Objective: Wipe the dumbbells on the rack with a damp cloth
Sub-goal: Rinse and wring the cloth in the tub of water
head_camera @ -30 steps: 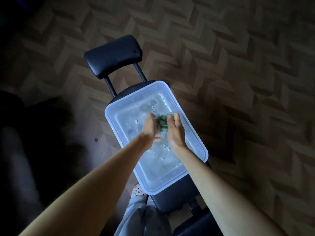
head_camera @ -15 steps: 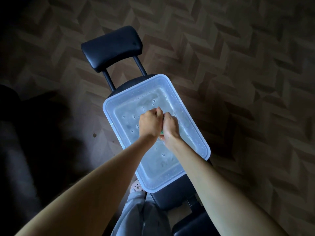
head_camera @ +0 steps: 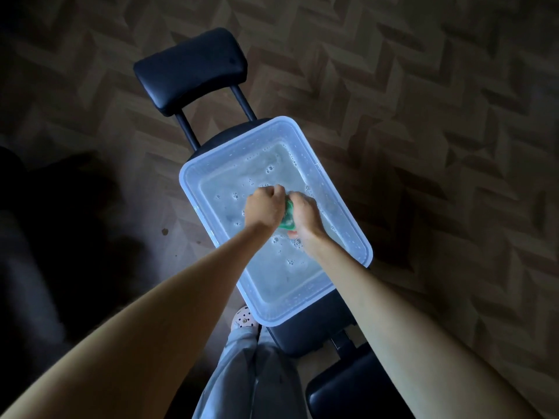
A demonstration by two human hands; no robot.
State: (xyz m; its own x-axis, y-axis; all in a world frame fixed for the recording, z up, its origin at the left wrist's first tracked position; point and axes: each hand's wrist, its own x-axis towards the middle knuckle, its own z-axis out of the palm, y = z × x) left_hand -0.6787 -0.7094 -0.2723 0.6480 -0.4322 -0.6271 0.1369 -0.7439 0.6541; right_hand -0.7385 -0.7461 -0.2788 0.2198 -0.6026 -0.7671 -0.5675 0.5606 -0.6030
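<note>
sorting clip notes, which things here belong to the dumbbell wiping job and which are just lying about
Part of the job:
- green cloth, gripped between the left hand and the right hand
- tub of soapy water

Just there:
- black bench under the tub
- bench pad
- wood floor
- spotted shoe

No dumbbells or rack in view.

One head-worn camera looks forward and steeply down. The plastic tub (head_camera: 236,143) sits close and centred, with parquet floor (head_camera: 423,116) all around.
</note>
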